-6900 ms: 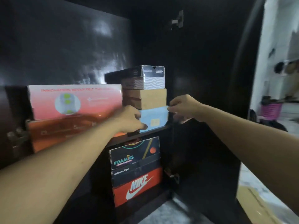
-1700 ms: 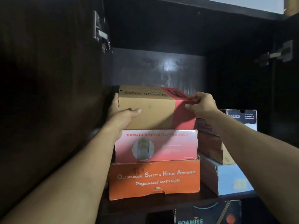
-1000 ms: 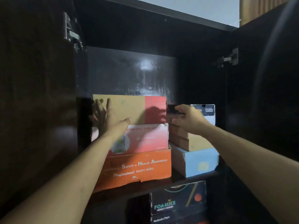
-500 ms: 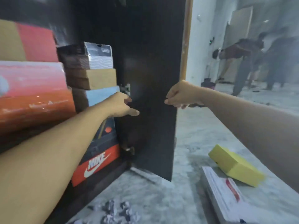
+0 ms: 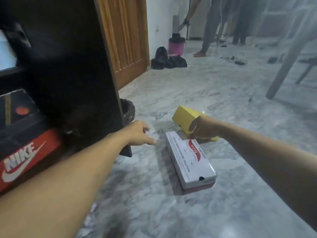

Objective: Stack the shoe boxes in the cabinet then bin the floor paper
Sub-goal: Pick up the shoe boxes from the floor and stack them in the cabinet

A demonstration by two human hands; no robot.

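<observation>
Two shoe boxes are seen on the marble floor (image 5: 223,212). The white box (image 5: 190,160), printed with red and dark lettering, lies flat with its long side running away from the camera. The yellow box (image 5: 184,118) is tilted, one end raised, its lower part touching or just over the far end of the white box. The yellow box is gripped at its near end by the right hand (image 5: 201,128), whose fingers are curled round the edge. The left hand (image 5: 138,133) is held above the floor, just left of the white box and apart from it; its fingers are loosely bent, the forefinger stretched forward, and nothing is held in it.

At the left, the dark cabinet (image 5: 72,66) is shown with its door (image 5: 96,79) open. In its lower compartment two boxes are counted: a red box (image 5: 25,160) with white lettering at the bottom and a black box (image 5: 17,115) stacked on it. On the shelf above, part of one pale box (image 5: 6,54) is seen, blurred. A small patch of crumpled paper (image 5: 91,210) is glimpsed on the floor beside the left forearm, mostly hidden. One dark bin (image 5: 127,109) is partly hidden behind the cabinet door. Farther off, a pink basket (image 5: 176,46), black bags (image 5: 167,60) and two standing persons' legs (image 5: 209,24) are seen, and a chair leg (image 5: 289,54) at the right.
</observation>
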